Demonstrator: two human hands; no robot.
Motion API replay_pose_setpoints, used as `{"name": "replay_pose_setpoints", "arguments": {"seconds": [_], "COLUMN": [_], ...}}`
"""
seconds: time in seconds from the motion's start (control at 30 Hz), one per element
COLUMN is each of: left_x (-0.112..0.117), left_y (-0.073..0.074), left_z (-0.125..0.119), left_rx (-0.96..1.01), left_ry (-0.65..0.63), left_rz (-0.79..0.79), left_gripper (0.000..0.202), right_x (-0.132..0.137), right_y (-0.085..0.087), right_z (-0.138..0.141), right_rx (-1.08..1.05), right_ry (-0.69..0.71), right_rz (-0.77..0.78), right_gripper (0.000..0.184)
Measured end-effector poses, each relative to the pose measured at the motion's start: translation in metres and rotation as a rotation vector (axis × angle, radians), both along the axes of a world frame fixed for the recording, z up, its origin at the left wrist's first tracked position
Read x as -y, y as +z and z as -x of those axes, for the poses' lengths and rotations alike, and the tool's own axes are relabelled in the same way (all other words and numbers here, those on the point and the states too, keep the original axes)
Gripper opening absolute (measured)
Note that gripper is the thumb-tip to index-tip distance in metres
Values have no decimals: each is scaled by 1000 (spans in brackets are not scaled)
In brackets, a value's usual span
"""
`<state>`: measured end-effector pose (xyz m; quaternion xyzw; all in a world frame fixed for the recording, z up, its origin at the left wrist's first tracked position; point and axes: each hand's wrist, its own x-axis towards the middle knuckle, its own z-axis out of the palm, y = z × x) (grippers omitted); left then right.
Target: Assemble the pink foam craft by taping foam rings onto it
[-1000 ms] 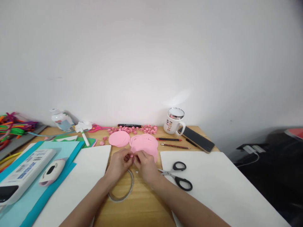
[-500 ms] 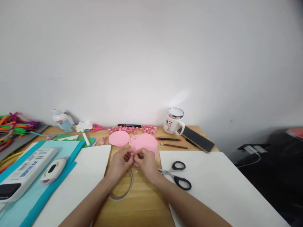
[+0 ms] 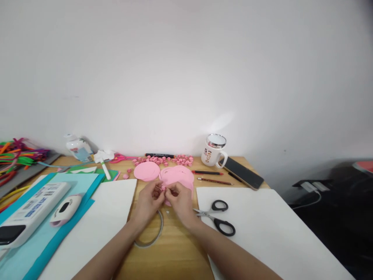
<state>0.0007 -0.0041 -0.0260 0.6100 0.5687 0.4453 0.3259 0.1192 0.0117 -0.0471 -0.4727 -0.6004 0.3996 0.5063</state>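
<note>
My left hand (image 3: pixel 148 203) and my right hand (image 3: pixel 181 202) meet over the wooden table (image 3: pixel 171 249), fingertips pinched together on a small pink paper piece (image 3: pixel 163 189). Just behind them lie pink paper circles (image 3: pixel 147 170) and a pink spiral-cut sheet (image 3: pixel 180 175). Several small rolled pink pieces (image 3: pixel 163 159) are strewn along the wall. A ring of tape (image 3: pixel 151 233) lies on the wood under my left wrist.
Black scissors (image 3: pixel 217 217) rest on a white sheet (image 3: pixel 262 229) to the right. A mug (image 3: pixel 213 150), a phone (image 3: pixel 243 172) and two pencils (image 3: pixel 214 176) stand behind. Left: white sheet (image 3: pixel 96 221), blue paper (image 3: pixel 43 233), white case (image 3: pixel 32 212), small white device (image 3: pixel 64 206), pipe cleaners (image 3: pixel 17 153).
Both hands have drifted slightly away from me, still pinching the small pink piece; the fingers have shifted a little on it.
</note>
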Motion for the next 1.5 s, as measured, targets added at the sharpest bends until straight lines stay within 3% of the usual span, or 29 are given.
{"name": "replay_pose_setpoints", "arguments": {"seconds": [0.27,0.6,0.83,1.07,1.27,1.5], "left_x": [1,1,3,1,2,2], "left_y": [1,-2,3,2,5,4], "left_z": [-2,-2,-5,-4,0,0], "left_rx": [58,12,76,145,39,60], "left_ry": [7,1,-34,-12,52,70], "left_rz": [29,30,41,54,-19,-42], "left_gripper": [15,33,19,28,24,25], "right_x": [4,2,3,4,7,3], "right_y": [5,2,4,7,15,8], "right_z": [1,1,2,2,1,2], "right_rx": [23,-92,-77,-140,-172,-182], "right_ry": [-29,-17,-16,13,-14,-35], "right_rz": [6,59,79,98,31,30], "right_gripper": [11,11,10,9,8,5]}}
